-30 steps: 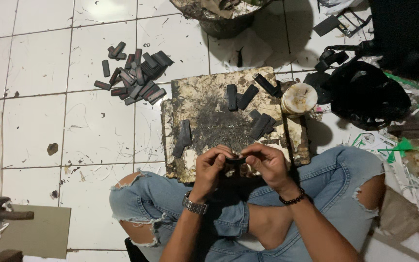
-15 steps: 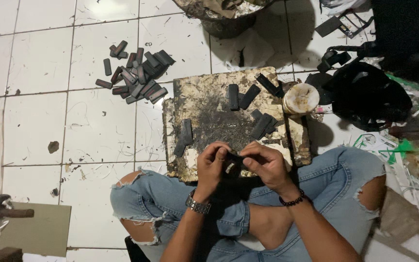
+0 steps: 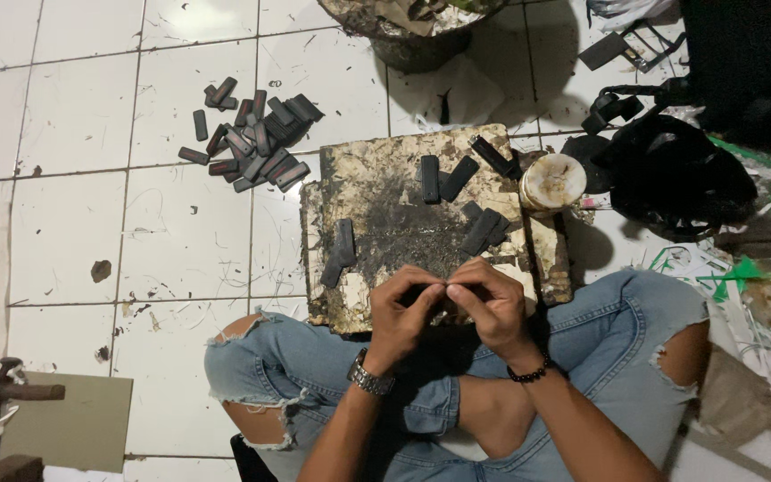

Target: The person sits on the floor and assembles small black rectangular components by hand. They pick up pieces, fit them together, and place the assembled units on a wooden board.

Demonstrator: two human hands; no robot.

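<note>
My left hand (image 3: pixel 406 314) and my right hand (image 3: pixel 490 308) meet fingertip to fingertip over the near edge of a stained, blackened work board (image 3: pixel 377 174). They pinch a small dark strip between them, almost fully hidden by the fingers. A watch is on my left wrist and a bead bracelet on my right. More dark strips lie on the board: a pair (image 3: pixel 442 178) at the back, another pair (image 3: pixel 484 230) near my right hand, and one (image 3: pixel 339 253) on the left.
A heap of dark strips (image 3: pixel 256 138) lies on the white tiles at the back left. A pale-lidded jar (image 3: pixel 553 181) stands at the board's right edge, a black bag (image 3: pixel 680 174) beyond it. A bucket (image 3: pixel 412 31) is behind the board. A hammer (image 3: pixel 20 390) and a grey card (image 3: pixel 69 427) lie at the lower left.
My hands have drawn closer until the fingertips touch, and the dark strip seen between them earlier is now mostly covered.
</note>
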